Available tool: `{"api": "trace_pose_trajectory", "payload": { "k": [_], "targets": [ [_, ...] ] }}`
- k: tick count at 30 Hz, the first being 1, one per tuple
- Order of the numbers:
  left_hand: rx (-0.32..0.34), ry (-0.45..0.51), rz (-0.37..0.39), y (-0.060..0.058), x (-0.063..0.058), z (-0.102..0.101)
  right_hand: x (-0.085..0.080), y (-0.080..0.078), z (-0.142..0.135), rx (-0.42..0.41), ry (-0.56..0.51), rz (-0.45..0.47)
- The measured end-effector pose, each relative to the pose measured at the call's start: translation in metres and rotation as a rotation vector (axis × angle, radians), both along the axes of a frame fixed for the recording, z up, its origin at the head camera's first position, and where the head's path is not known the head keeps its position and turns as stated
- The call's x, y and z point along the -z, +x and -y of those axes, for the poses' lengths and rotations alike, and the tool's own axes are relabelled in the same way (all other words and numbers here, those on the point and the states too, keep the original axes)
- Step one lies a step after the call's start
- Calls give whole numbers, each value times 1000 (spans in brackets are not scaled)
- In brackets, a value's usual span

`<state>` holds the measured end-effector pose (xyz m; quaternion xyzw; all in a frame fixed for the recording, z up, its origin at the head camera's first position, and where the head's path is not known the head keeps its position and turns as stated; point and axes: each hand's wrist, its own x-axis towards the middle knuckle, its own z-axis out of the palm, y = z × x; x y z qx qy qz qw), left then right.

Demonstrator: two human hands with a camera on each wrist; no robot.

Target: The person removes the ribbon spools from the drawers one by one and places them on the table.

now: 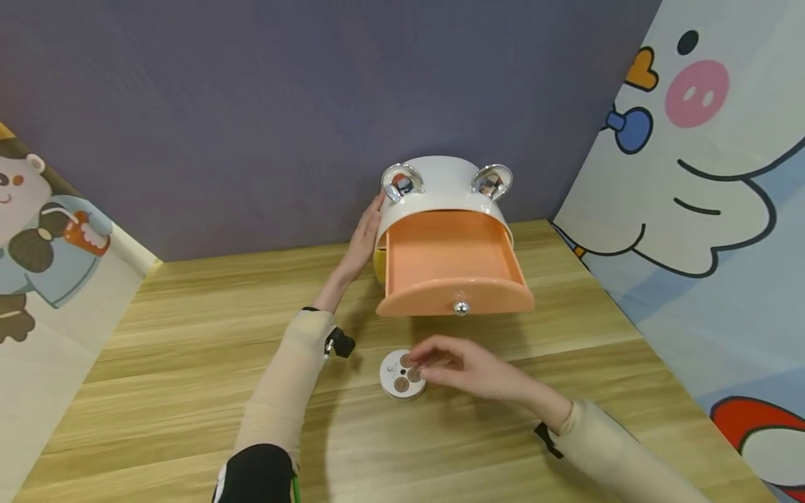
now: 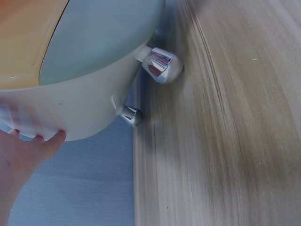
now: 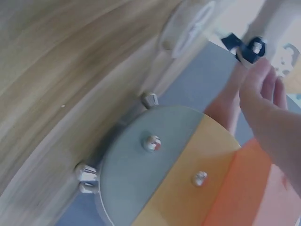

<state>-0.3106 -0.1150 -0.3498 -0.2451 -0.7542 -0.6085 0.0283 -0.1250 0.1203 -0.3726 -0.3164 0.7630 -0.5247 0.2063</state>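
A rounded white cabinet (image 1: 443,183) with two silver ears stands at the back of the table, its top orange drawer (image 1: 449,244) pulled out. My left hand (image 1: 363,241) rests against the cabinet's left side; in the left wrist view its fingertips (image 2: 57,137) touch the white shell. A white disc (image 1: 393,386) with brown round spots lies on the table in front of the drawer. Over the disc's right edge is my right hand (image 1: 462,367), fingers loosely bent and nothing visible between them. The right wrist view shows the green drawer front (image 3: 146,160) and yellow drawer front (image 3: 188,174), both pushed in.
A silver knob (image 1: 461,308) sticks out from the orange drawer's front. Short silver feet (image 2: 162,66) hold the cabinet up off the wooden table (image 1: 207,335). Behind it rises a grey panel (image 1: 283,126), with cartoon-printed walls (image 1: 711,168) on both sides.
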Motion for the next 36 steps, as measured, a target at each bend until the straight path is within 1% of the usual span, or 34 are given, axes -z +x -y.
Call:
{"api": "trace_pose_trajectory", "payload": {
  "k": [5,8,10,14,19,23,32,36],
  "targets": [
    [-4,-2,-5,-2,-1,2,-15,0,-10,105,-121,104],
    [-5,-3,-6,-2,-1,4,-20,-1,-15,164,-166,147],
    [-2,-3,-8,-2,0,4,-22,-2,-17,186,-195,183],
    [-1,-6,-7,-2,0,4,-25,-3,-20,182,-252,238],
    [-6,-11,-9,-1,0,2,-29,-5,-21,168,-347,347],
    [-4,-4,-14,-1,0,1,-32,-6,-22,173,-373,405],
    [5,-2,-6,0,1,-1,-37,-10,-21,203,-398,438],
    [18,5,0,1,2,0,-39,-14,-20,212,-382,433]
  ]
}}
